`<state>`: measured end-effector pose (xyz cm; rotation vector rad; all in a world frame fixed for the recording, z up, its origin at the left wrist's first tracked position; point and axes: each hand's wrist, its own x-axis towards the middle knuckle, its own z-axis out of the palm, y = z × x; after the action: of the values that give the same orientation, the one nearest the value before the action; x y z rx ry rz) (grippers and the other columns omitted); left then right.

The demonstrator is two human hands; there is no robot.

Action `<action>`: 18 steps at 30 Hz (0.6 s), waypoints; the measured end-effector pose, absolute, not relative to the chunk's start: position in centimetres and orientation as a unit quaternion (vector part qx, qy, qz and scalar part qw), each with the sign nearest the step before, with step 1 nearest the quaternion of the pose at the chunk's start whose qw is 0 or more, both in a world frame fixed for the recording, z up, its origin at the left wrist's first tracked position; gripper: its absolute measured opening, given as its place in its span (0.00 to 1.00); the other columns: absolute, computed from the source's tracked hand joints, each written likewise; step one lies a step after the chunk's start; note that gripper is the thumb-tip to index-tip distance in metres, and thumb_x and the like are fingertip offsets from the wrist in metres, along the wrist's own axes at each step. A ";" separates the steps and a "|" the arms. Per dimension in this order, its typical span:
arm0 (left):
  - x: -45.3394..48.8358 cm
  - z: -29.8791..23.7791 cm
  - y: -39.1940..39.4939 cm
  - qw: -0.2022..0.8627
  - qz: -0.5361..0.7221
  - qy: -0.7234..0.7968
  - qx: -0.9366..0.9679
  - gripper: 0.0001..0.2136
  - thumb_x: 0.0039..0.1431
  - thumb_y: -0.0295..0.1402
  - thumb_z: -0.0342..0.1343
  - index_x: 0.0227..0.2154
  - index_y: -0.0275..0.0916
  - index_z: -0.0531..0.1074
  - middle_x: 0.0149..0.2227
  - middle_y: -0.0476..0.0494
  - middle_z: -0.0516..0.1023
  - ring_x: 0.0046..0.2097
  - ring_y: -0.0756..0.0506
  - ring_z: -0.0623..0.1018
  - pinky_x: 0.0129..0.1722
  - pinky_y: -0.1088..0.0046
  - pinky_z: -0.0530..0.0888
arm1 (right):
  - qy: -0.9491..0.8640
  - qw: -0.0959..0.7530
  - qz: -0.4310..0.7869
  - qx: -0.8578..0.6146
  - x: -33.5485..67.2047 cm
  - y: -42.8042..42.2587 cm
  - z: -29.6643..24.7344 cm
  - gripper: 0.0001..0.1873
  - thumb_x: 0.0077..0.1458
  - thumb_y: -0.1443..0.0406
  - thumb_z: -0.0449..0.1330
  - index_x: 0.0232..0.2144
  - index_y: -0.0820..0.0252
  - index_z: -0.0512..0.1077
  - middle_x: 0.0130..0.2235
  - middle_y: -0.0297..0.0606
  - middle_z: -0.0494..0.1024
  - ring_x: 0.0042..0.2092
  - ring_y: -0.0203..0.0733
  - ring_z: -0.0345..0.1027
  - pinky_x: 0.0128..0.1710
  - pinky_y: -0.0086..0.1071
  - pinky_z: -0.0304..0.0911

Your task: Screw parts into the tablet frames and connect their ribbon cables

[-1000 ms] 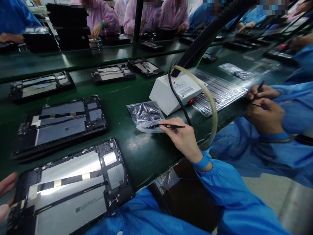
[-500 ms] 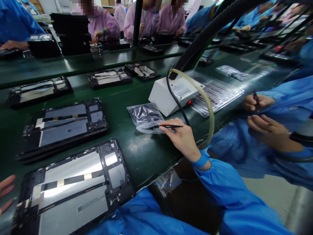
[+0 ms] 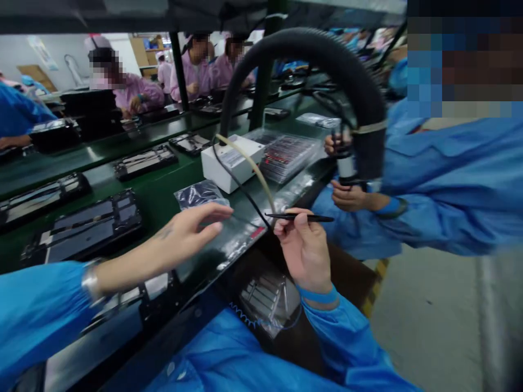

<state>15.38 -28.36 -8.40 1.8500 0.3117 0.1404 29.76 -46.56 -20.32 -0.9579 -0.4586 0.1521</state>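
My right hand [image 3: 307, 253] is closed around black tweezers [image 3: 318, 218], raised in front of the bench edge with the tips pointing left. Whether the tips grip anything is too small to tell. My left hand [image 3: 190, 231] reaches across toward the tweezers, fingers stretched out and apart, holding nothing. Just beyond its fingers lies a clear plastic bag [image 3: 198, 191] with dark contents, partly hidden by the hand. Beneath my left forearm is an opened tablet body [image 3: 98, 354], largely covered by the arm and sleeve. Another opened tablet [image 3: 90, 226] lies behind it.
A white box [image 3: 232, 163] with a cable and yellowish tube stands on the green bench, beside clear plastic trays [image 3: 292, 155]. A thick black hose [image 3: 294, 41] arches overhead. More tablets [image 3: 145, 160] line the bench. At right, a co-worker's hand [image 3: 349, 197] is close by.
My right hand has lifted the tweezers away from the plastic bag and turned palm up. My left hand has come in from the left edge over the tablets. The view has swung right.
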 end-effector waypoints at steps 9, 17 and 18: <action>31.2 -14.6 -40.7 0.842 -0.115 0.116 0.514 0.22 0.73 0.43 0.40 0.56 0.33 0.67 0.64 0.29 0.67 0.64 0.38 0.70 0.66 0.58 0.65 | -0.093 0.936 0.024 -0.338 33.8 -53.5 -23.3 0.16 0.51 0.51 0.71 0.34 0.54 0.76 0.29 0.28 0.77 0.32 0.30 0.74 0.33 0.22 0.75; 29.0 -12.9 -41.4 0.840 -0.096 0.083 0.528 0.23 0.73 0.42 0.39 0.63 0.37 0.62 0.68 0.37 0.62 0.68 0.43 0.65 0.68 0.63 0.61 | -0.019 0.961 -0.004 -0.275 38.1 -55.0 -23.2 0.18 0.47 0.54 0.75 0.27 0.58 0.73 0.26 0.25 0.74 0.27 0.26 0.71 0.29 0.18 0.74; 27.4 -12.4 -39.9 0.831 -0.087 0.070 0.545 0.23 0.73 0.43 0.40 0.63 0.38 0.62 0.68 0.37 0.62 0.67 0.43 0.66 0.68 0.62 0.61 | -0.013 0.962 0.003 -0.271 37.9 -55.0 -22.8 0.17 0.50 0.55 0.73 0.26 0.58 0.73 0.25 0.25 0.73 0.27 0.26 0.71 0.28 0.17 0.73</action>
<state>27.44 -39.85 -12.45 1.1564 0.1489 -0.1854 37.86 -55.03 -22.79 -0.5494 -0.0267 0.0065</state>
